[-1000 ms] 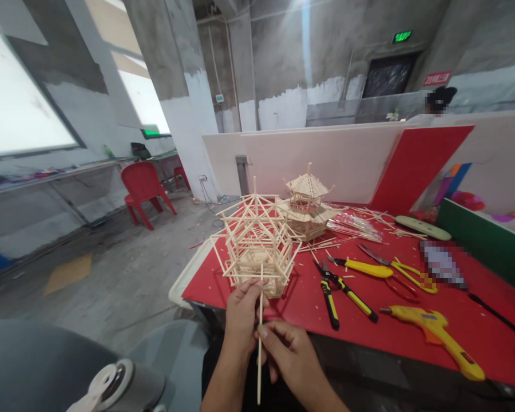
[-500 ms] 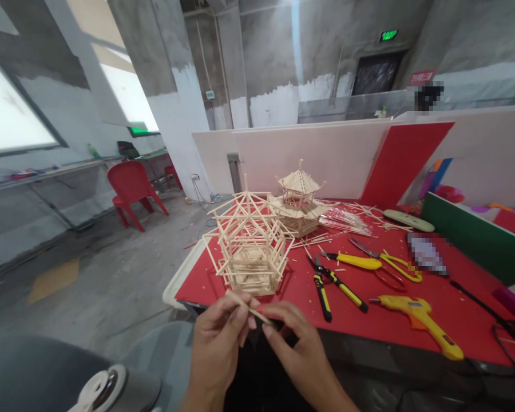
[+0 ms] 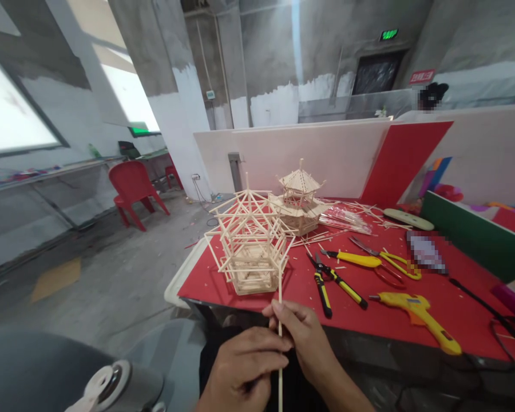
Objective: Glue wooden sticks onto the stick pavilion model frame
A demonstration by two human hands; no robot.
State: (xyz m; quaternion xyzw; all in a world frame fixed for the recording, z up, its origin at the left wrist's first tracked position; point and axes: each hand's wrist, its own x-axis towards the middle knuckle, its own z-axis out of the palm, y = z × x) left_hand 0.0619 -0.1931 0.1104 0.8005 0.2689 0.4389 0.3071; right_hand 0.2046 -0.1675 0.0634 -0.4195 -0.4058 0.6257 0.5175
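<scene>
A thin wooden stick point(image 3: 280, 289) runs nearly upright through the picture, between my hands and down past the lower edge. My right hand point(image 3: 302, 335) pinches it near its upper part. Lower down, the fingers of my left hand point(image 3: 249, 363) close on the same stick from the left. Just beyond my hands stands an open pavilion frame point(image 3: 251, 246) built of such sticks; the stick's upper end overlaps its right side in view, and I cannot tell if they touch. Behind it is a second stick pavilion point(image 3: 301, 200) with filled-in roofs.
Pruning shears point(image 3: 324, 280), a yellow utility knife point(image 3: 358, 260), yellow-handled scissors point(image 3: 397, 266) and a yellow glue gun point(image 3: 420, 312) lie on the red tabletop point(image 3: 347, 320). Loose sticks point(image 3: 347, 220) are piled behind. A green board point(image 3: 467, 234) stands at right; a grey cup point(image 3: 129, 383) is lower left.
The stick has turned from slanting across my hands to nearly upright. My left hand has moved lower and right, my right hand slightly, and more of the stick's length shows.
</scene>
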